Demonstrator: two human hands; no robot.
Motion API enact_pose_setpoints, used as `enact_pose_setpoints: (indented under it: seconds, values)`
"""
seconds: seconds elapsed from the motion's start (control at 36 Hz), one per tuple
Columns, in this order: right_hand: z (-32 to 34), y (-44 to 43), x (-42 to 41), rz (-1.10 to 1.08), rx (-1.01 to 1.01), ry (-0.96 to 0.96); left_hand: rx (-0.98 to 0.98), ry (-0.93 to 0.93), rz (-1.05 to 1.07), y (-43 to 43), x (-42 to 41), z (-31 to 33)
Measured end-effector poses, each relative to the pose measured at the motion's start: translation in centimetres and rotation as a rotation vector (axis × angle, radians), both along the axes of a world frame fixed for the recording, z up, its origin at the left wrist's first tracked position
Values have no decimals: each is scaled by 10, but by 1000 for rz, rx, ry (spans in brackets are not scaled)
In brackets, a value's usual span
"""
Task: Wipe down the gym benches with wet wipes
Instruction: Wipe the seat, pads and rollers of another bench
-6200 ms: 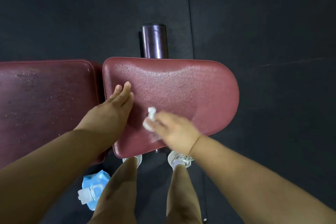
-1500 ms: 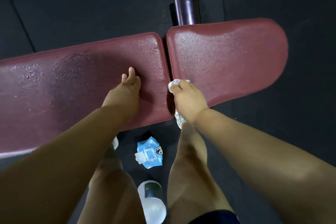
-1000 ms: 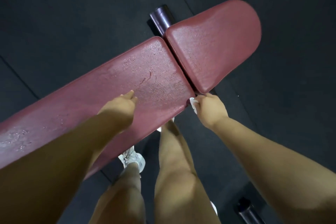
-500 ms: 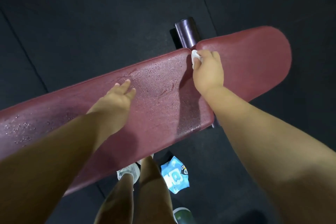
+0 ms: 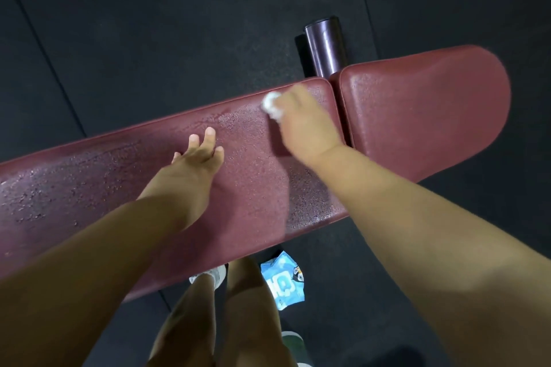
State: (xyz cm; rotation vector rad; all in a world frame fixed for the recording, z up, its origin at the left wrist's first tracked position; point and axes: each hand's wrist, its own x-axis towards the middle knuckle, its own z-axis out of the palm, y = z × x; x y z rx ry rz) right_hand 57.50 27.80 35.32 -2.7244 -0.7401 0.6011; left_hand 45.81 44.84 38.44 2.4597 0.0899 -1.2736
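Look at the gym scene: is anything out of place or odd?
Only one thing: the blue wipes pack lies on the floor beneath the bench, by the person's feet. Nothing looks spilled or damaged.

Dark red pebbly vinyl bench pad (image 5: 125,188) under my left hand (image 5: 190,164), crumpled white wet wipe (image 5: 272,106) in my right hand (image 5: 304,125), light blue printed wipes pack (image 5: 284,280) below on the black rubber floor (image 5: 149,24).

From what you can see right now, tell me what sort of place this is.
Most likely a gym. A long padded bench in dark red vinyl, split from a shorter seat pad, stands on dark rubber-style floor. The right hand rubs it with a wet wipe.
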Motion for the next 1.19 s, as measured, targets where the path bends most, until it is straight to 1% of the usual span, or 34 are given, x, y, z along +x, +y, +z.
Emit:
enact_pose_setpoints:
  seconds: [0.06,0.11,0.14,0.17,0.19,0.22,0.31,0.33,0.36,0.39,0.42,0.44,0.47,0.53,0.56,0.58,0.61,0.67,0.72,0.75,0.83,0.89,0.94,1.0,1.03,1.14,1.19]
  values:
    - [-2,-25,12,-172,-115,-105,2,7,-7,1,-1,-2]
    - [-5,-41,10,-489,-111,-106,15,-1,-10,-2,-2,-2]
    - [-6,-43,2,-609,-96,-94,28,-14,-14,-5,-2,-1]
    - [-9,-41,-10,-658,-100,-108,45,-28,-17,-8,-2,0]
    - [-14,-37,-23,-629,-94,-132,61,-40,-16,-12,-1,1]
    - [-19,-32,-39,-519,-67,-129,73,-45,-8,-17,0,2]
    - [-20,-9,-88,-50,130,57,104,-36,19,-25,2,4]
    - [-19,-7,-100,59,169,78,105,-34,28,-25,3,5]
    - [-18,-9,-105,139,172,82,100,-39,36,-24,2,6]
    - [-14,-14,-100,170,133,103,93,-48,41,-23,1,7]
    - [-14,-22,-92,151,97,80,86,-58,47,-22,-1,7]
    - [-17,-35,-82,82,55,53,82,-62,56,-21,-3,8]
    - [-16,-48,-69,-49,21,23,77,-61,65,-21,-6,10]
    - [-11,-73,-46,-394,-58,-48,61,-54,67,-24,-12,11]
    - [-7,-79,-40,-543,-54,-77,50,-49,60,-27,-15,12]
    - [-4,-82,-38,-629,-37,-78,38,-42,50,-31,-19,12]
    - [-3,-82,-39,-656,-35,-73,27,-34,42,-34,-22,12]
    - [-2,-78,-47,-621,-38,-67,11,-19,35,-40,-28,12]
    - [-2,-68,-63,-501,-12,-56,9,-11,27,-43,-31,12]
    - [-4,-62,-74,-402,11,-37,13,-7,23,-44,-31,12]
    - [-5,-44,-105,-131,138,92,22,-9,16,-44,-28,10]
    - [-6,-41,-112,-60,198,178,23,-16,6,-43,-27,8]
    - [-4,-44,-104,-42,181,190,23,-15,-8,-41,-29,6]
    - [-4,-54,-89,-78,140,162,25,-10,-33,-39,-31,5]
    - [-4,-61,-81,-145,127,154,27,-11,-45,-39,-32,4]
    - [-7,-90,-56,-538,108,67,46,-44,-70,-42,-35,2]
    - [-16,-95,-63,-646,103,8,55,-61,-74,-43,-37,-1]
